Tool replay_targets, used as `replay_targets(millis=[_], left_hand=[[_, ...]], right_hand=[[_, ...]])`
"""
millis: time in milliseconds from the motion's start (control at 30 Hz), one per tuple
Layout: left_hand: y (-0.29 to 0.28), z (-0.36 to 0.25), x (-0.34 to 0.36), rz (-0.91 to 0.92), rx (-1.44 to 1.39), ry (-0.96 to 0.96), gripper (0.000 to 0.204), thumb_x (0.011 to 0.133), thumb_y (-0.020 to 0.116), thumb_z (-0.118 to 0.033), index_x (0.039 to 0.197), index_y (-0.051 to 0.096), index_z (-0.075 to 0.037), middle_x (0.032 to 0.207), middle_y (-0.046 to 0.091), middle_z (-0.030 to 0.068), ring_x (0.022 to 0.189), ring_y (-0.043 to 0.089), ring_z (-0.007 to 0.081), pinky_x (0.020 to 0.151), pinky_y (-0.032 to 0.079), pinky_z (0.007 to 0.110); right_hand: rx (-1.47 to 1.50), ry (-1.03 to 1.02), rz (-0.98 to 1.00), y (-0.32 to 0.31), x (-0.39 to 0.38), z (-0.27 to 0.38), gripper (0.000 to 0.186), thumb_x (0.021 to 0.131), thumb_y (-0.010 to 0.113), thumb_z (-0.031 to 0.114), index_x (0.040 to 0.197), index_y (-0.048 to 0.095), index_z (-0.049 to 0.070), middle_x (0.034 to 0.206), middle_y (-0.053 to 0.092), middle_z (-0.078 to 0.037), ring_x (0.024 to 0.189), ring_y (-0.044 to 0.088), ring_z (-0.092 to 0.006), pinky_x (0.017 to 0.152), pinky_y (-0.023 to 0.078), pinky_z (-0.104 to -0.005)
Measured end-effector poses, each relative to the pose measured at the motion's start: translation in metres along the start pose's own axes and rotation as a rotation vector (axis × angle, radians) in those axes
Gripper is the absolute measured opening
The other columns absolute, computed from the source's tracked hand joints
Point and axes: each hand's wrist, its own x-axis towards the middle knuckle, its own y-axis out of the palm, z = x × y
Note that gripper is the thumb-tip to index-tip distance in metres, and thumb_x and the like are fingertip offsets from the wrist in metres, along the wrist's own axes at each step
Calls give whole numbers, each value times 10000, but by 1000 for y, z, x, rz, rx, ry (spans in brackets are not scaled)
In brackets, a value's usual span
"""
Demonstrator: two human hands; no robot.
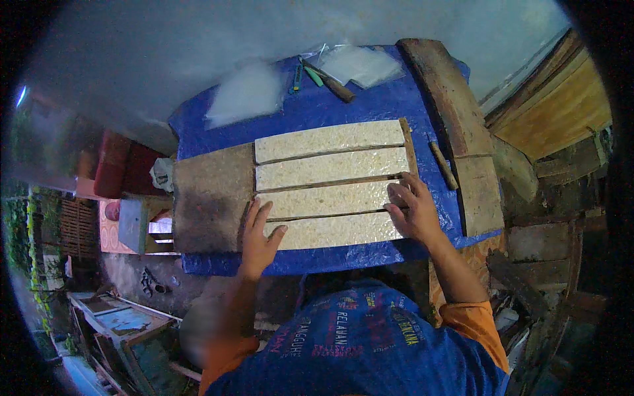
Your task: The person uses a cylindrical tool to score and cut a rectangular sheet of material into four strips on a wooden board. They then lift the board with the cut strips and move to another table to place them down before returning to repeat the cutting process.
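Several long, pale, speckled slabs (330,170) lie side by side in front of me. Shiny clear film seems to cover them, and they look like tempeh. Under them is a brown wooden board (212,191), bare at its left part. My left hand (259,241) rests at the left ends of the two nearest slabs, fingers stretched and thumb apart. At the right end of the second nearest slab, my right hand (417,210) touches its top with bent, parted fingers and the thumb near its front edge. Both hands are open.
A blue tarp (370,105) covers the table. Stacks of clear plastic sheets (244,96) lie at the back, near a knife (337,86) and a green cutter (297,78). A wooden-handled tool (442,165) lies beside a thick plank (449,99) on the right.
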Motion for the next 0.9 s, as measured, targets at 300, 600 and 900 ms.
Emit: replay_targets(millis=[300, 600, 900], left_hand=[[6, -7, -22, -7, 97, 63, 473, 954, 692, -253, 1388, 637, -72, 1535, 476, 221, 1452, 391, 438, 1195, 324, 524], [8, -12, -28, -29, 151, 38, 493, 977, 662, -298, 1430, 616, -108, 1562, 466, 214, 1472, 378, 434, 1216, 289, 529], [10, -17, 30, 55, 187, 127, 571, 907, 766, -315, 1427, 619, -132, 1522, 520, 163, 1449, 411, 392, 1204, 320, 515]], right_hand=[[-56, -60, 61, 3, 8, 0, 482, 766, 864, 248, 1197, 714, 93, 1326, 647, -178, 1276, 580, -389, 1046, 508, -493], [-24, 6, -30, -6, 0, -15, 451, 820, 831, 237, 1211, 698, 53, 1311, 637, -220, 1237, 594, -422, 1029, 502, -507], [-514, 437, -75, -35, -32, -121, 499, 941, 700, 290, 1365, 586, 54, 1335, 601, -215, 1194, 596, -423, 1006, 484, -514]])
